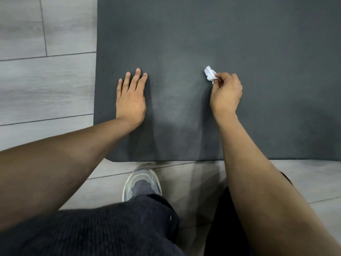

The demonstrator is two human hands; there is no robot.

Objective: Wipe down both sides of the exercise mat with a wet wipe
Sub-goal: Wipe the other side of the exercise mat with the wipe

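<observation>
Exercise mat: one dark grey exercise mat (203, 34) lay flat on the pale plank floor (46, 89); its left edge, near edge and rounded near-left corner were in view, and the rest ran out of frame.
Wet wipe: one white wet wipe (209, 73), crumpled into a small wad, was over the mat well in from the left edge and back from the near edge.
Left hand: the left hand (131, 100) lay palm down on the mat near its left edge, fingers straight and close together, holding nothing.
Right hand: the right hand (226, 91) had its fingers curled and pinched the wipe at the fingertips. Whether the wad touched the mat could not be told.
Hands: well apart, with bare mat between them.
Counts: one mat, one wipe, two hands, one grey shoe (142, 182) on the floor just off the near edge, one dark knitted trouser leg (110, 228).
Risk, coverage: a wad this small would likely cover only a narrow strip per pass, so patches could be missed, above all along the edges and the corner.
Risk, grip: a fingertip pinch could let the wipe slip or roll under pressure.
Risk, mat: if the flat hand lifted, the mat might slide or bunch on the smooth floor.
Risk, task: only one face was up, so the underside could be forgotten.
</observation>
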